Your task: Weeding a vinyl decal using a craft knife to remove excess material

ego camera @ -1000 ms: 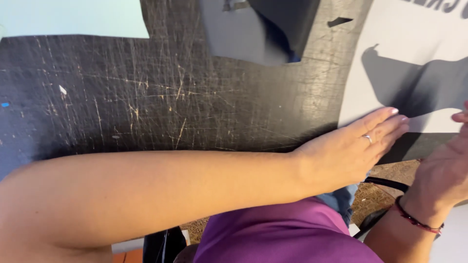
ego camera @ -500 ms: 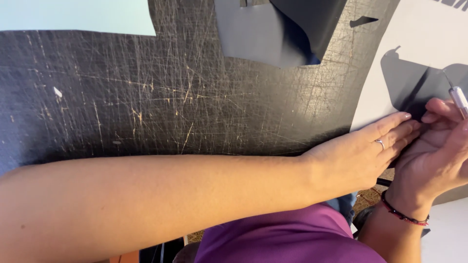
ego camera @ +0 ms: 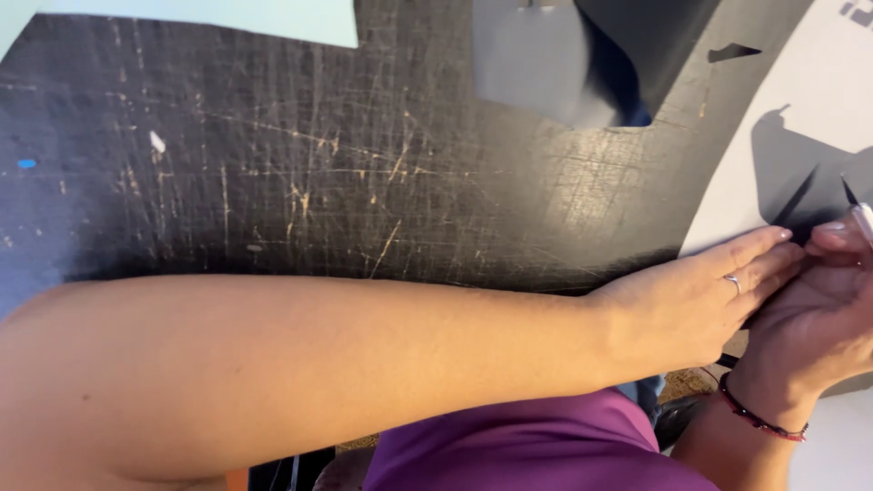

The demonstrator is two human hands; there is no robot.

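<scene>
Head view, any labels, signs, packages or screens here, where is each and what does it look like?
White sheet: far right on the black scratched mat, pale, with a dark cut-out shape; dark printed marks at the top right corner.
Pale blue sheet: top left edge, flat, plain.
Grey folded sheet: top centre, blurred, dark flap beside it.
No packages or screens.
Left hand lies flat on the white sheet's edge; right hand holds a thin tool.

I read this as a craft workshop — a black bench scored all over with knife cuts, dark cut sheets lying at its far edge.
</scene>
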